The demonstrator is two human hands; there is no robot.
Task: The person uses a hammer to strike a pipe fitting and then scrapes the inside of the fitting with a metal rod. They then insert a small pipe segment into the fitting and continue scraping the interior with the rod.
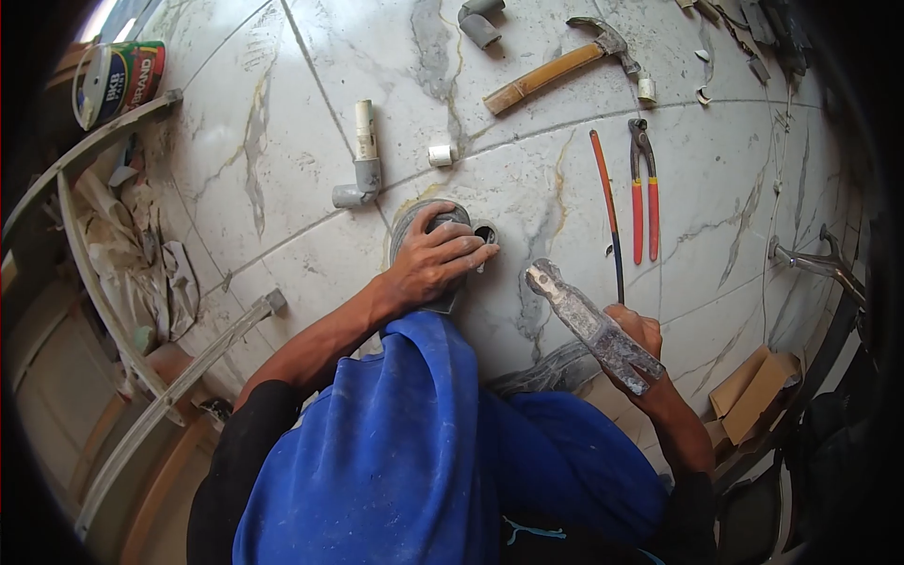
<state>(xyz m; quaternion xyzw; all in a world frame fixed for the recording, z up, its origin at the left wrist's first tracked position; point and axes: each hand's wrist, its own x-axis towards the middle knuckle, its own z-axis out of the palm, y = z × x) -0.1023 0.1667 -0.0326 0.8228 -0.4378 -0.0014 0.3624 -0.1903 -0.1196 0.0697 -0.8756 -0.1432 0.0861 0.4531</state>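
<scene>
the left hand (pixel 435 262) lies palm down out in front, wrist nearly straight, its fingers (pixel 468 249) stretched forward close together and lightly curved, the thumb (pixel 435 215) set apart and hooked toward the far side. the bare left forearm (pixel 325 334) runs back from it to the lower left, bent at the elbow where a black sleeve (pixel 247 424) begins. the right hand (pixel 642 331) is drawn nearer the body and clenched in a tight fist with knuckles up, its bare right forearm (pixel 680 426) slanting down to the lower right, well apart from the left.
</scene>
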